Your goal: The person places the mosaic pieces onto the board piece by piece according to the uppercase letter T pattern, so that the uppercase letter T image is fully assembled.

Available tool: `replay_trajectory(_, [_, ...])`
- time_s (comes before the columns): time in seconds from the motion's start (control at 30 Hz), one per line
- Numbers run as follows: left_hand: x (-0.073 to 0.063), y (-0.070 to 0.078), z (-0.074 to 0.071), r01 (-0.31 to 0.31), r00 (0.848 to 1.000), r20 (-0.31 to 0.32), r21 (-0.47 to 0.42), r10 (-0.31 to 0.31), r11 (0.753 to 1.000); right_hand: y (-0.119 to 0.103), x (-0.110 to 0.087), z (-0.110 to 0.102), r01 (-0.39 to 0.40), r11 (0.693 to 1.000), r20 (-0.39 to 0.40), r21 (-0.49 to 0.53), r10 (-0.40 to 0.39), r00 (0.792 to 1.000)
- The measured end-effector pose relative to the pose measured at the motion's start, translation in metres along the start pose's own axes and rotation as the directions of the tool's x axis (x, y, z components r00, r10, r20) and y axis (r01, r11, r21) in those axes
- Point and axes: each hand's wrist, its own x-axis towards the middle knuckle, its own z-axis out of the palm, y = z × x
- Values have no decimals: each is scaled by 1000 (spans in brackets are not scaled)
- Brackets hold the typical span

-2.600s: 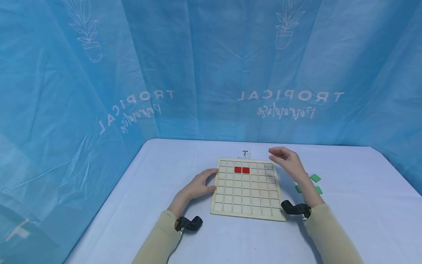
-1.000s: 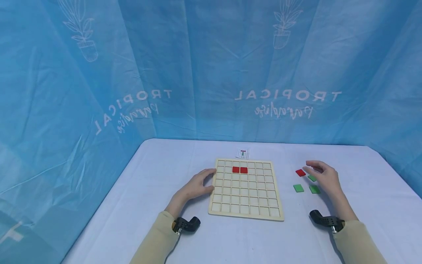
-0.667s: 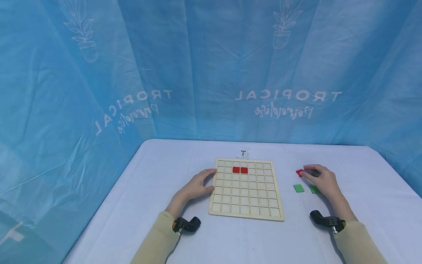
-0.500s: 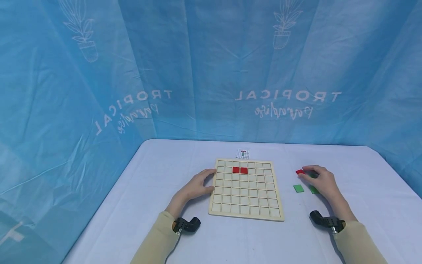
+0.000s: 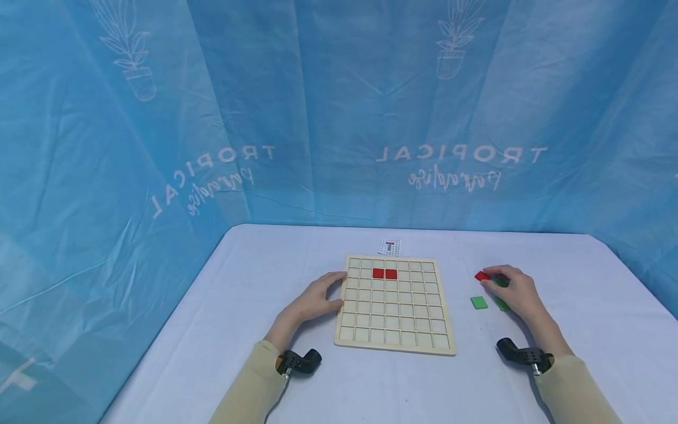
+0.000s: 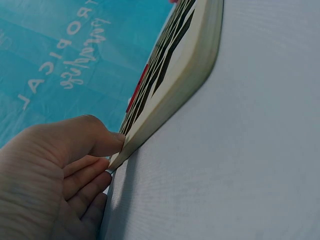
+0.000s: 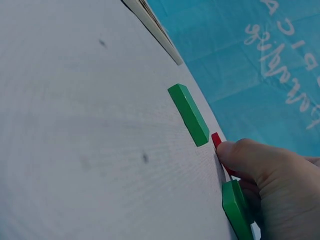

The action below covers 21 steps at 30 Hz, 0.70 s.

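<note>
A wooden grid board [image 5: 392,323] lies flat on the table. Two red square tiles [image 5: 378,273] sit side by side in its second row from the far edge. My left hand [image 5: 316,297] rests against the board's left edge, thumb and fingers spread apart along it; the left wrist view shows the thumb [image 6: 107,142] touching the rim. Right of the board, my right hand [image 5: 516,291] pinches a loose red tile [image 5: 481,275] between thumb and fingers. Green tiles lie around that hand: one green tile [image 5: 479,302] in plain sight, others partly hidden beneath the fingers.
Behind the board lies a small printed card [image 5: 389,247] with a red and green T-shaped pattern on a grid. A white cloth covers the table [image 5: 296,247]. Blue printed curtains [image 5: 344,118] hang behind and to the left.
My right hand has moved from above the board's far right corner rightward and down to the loose tiles, and has taken hold of the red one. The left hand stays at the board's edge.
</note>
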Motion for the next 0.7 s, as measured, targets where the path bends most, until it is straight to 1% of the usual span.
replay_trajectory(0.17, [0, 0, 0, -5, 1000, -1, -1, 5, 1000, 0, 1, -1, -8, 1000, 21, 7, 8, 1000])
replay_trajectory(0.27, [0, -1, 0, -10, 1000, 4, -10, 10, 1000, -2, 1, -4, -19, 999, 14, 28, 18, 1000])
replay_trajectory(0.37, [0, -3, 0, -10, 1000, 4, -7, 10, 1000, -7, 3, -8, -33, 996, -10, 85, 34, 999])
replay_trajectory(0.5, [0, -3, -1, -12, 1000, -2, -2, 12, 1000, -22, 11, -15, -2, 986, -54, 168, 12, 998])
replay_trajectory(0.6, [0, -2, 0, -13, 1000, 0, -8, 13, 1000, -9, 26, -7, 35, 986, -111, 161, -17, 994])
replay_trajectory(0.7, [1, -2, 1, -7, 1000, 2, -9, 7, 1000, 16, 46, 8, 44, 988, -156, 145, -21, 988])
